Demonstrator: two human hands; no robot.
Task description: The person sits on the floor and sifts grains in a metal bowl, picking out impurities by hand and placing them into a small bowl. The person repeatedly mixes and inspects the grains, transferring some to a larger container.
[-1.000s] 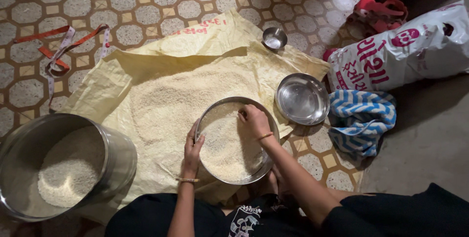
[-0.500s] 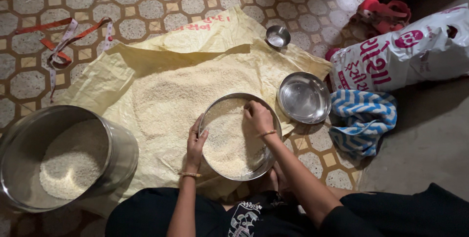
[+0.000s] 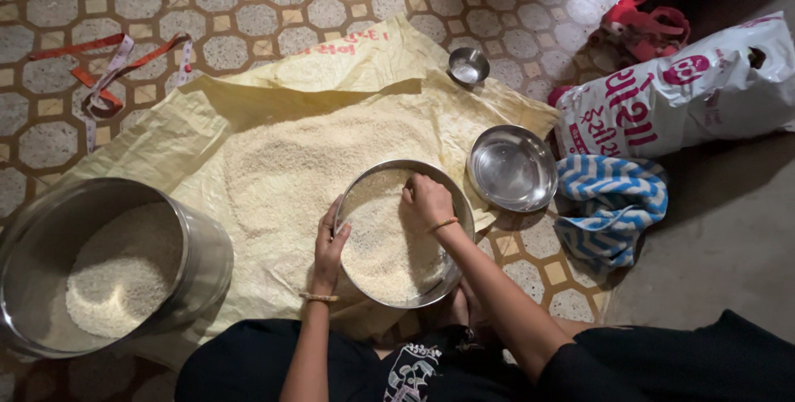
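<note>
Just below the middle of the frame, a round steel sieve (image 3: pixel 373 286) half full of pale grain sits on a yellow woven sheet (image 3: pixel 248 112), and the left hand (image 3: pixel 329 243) grips its left rim with curled fingers while the right hand (image 3: pixel 427 201) rests inside it, fingers loosely bent on the grain rather than grasping anything. Heaped grain (image 3: pixel 281 170) spreads over the sheet to the upper left of the sieve, and a large steel pot (image 3: pixel 108 265) holding more grain stands at lower left. Right of the sieve lies an empty steel plate (image 3: pixel 512 168), with a small steel bowl (image 3: pixel 468 65) above it, a blue-and-white cloth (image 3: pixel 613 203) beside it and a printed white sack (image 3: pixel 679 96) at upper right.
</note>
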